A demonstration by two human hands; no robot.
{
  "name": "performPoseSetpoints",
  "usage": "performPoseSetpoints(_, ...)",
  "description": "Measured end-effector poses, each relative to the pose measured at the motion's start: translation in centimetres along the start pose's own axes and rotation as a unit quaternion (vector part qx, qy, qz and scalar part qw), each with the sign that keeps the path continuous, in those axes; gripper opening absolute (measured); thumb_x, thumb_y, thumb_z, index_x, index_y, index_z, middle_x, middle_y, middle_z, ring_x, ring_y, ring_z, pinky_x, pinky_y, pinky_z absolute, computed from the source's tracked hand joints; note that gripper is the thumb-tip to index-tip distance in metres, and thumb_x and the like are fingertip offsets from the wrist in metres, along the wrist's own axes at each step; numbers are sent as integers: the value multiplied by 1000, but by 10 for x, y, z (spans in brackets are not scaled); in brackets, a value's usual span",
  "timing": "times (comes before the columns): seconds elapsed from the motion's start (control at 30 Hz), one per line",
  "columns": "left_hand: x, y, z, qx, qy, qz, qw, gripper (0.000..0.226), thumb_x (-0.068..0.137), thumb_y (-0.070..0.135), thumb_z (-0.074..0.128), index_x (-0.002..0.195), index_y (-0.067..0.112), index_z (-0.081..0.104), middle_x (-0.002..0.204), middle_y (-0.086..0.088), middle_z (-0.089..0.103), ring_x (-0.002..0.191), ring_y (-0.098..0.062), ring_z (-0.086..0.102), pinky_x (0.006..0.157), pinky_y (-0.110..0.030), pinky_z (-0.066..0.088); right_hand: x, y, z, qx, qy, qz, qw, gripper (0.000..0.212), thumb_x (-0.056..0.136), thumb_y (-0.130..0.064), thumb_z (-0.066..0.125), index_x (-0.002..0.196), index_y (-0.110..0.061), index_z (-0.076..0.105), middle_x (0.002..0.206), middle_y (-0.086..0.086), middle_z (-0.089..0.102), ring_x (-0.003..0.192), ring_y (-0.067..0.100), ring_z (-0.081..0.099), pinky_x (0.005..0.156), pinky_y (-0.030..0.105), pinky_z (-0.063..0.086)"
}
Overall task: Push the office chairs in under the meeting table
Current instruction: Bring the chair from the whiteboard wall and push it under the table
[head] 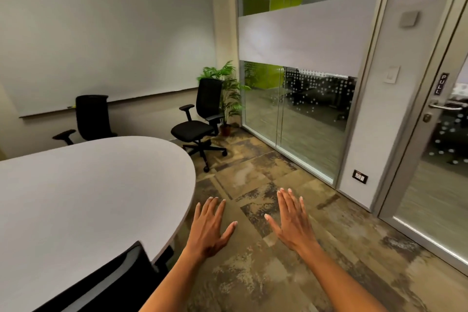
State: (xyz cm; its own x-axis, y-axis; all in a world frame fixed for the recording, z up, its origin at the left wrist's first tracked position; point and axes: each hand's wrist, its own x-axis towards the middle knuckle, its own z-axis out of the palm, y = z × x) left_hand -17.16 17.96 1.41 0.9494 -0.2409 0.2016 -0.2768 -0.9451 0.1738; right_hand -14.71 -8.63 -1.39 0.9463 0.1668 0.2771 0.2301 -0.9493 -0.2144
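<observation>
A white meeting table (83, 192) with a rounded end fills the left. One black office chair (201, 121) stands away from the table near the far corner, turned toward the table. A second black chair (92, 118) sits at the table's far side, its seat hidden behind the tabletop. The mesh back of a third black chair (114, 278) shows at the bottom left, against the table's near edge. My left hand (211, 227) and my right hand (291, 220) are stretched out flat over the floor, fingers apart, holding nothing and touching no chair.
A potted plant (228, 99) stands in the far corner behind the loose chair. A glass wall (291, 114) runs along the right, then a glass door (440, 159) marked PULL. A whiteboard (101, 45) covers the far wall. Patterned carpet (253, 177) lies between table and glass.
</observation>
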Motion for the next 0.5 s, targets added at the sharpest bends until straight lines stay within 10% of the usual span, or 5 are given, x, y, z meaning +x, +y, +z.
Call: performPoseSetpoints(0.5,253,72,31,-11,51,-7,999,95,88,76,3,158,14,18,166,-12,16,153,-27,9,124,-48,2,195,159,-20,-25,33,3,999,90,92,-73,15,157,-10,10,165,11,11,153,26,4,123,53,7)
